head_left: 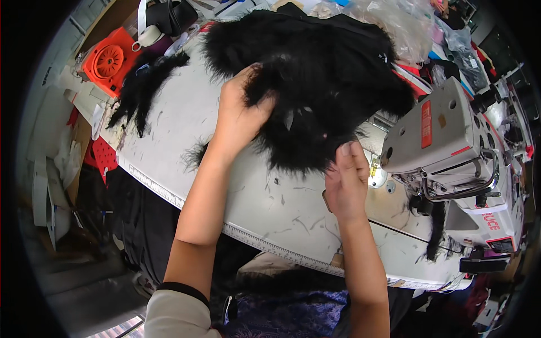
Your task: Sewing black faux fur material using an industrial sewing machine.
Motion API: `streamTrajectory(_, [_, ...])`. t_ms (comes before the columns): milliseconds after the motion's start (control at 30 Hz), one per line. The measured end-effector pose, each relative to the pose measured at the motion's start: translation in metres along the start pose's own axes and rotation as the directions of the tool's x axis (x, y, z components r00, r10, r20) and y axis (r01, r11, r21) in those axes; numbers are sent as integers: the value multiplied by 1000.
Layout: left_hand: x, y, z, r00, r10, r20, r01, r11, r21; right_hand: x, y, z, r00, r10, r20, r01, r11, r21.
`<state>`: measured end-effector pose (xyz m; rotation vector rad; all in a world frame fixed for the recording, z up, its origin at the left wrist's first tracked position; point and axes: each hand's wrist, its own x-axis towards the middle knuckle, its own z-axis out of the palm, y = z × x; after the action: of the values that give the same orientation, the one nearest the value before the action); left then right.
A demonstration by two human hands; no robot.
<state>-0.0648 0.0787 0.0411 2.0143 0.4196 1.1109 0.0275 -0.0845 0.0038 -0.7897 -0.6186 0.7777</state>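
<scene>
Head view: left hand (241, 112) grips fur (321, 79), tabletop (265, 203) open to ruled edge (282, 251)

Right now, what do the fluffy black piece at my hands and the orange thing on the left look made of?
The fluffy black piece: likely matte fabric with feather or fur, judging by its wispy fringe. The orange thing: probably smooth moulded plastic, given its even colour and round ribbed centre.

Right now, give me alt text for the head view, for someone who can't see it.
A person's left hand grips black fluffy fabric over a white worktable, with the right hand at its near edge. A sewing machine stands at right; an orange object sits at upper left.
</scene>
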Motion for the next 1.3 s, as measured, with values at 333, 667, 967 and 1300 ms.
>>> streamTrajectory(333, [-8, -20, 2, 869, -456, 194, 386, 376, -843, 3, -3, 14, 970, -161, 180, 222, 890, -399])
streamTrajectory(667, [-17, -21, 1, 851, -442, 283, 487, 464, -740, 7, 9, 18, 987, 42, 157, 34, 893, -450])
streamTrajectory(967, [-2, -5, -20, 949, -304, 80, 313, 890, -332, 0, -2, 16, 980, -175, -94, 120, 900, -419])
streamTrajectory(1300, [96, -5, -28, 971, -229, -74, 69, 559, -826, -1, -5, 22, 967, -221, 125, 245, 682, -689])
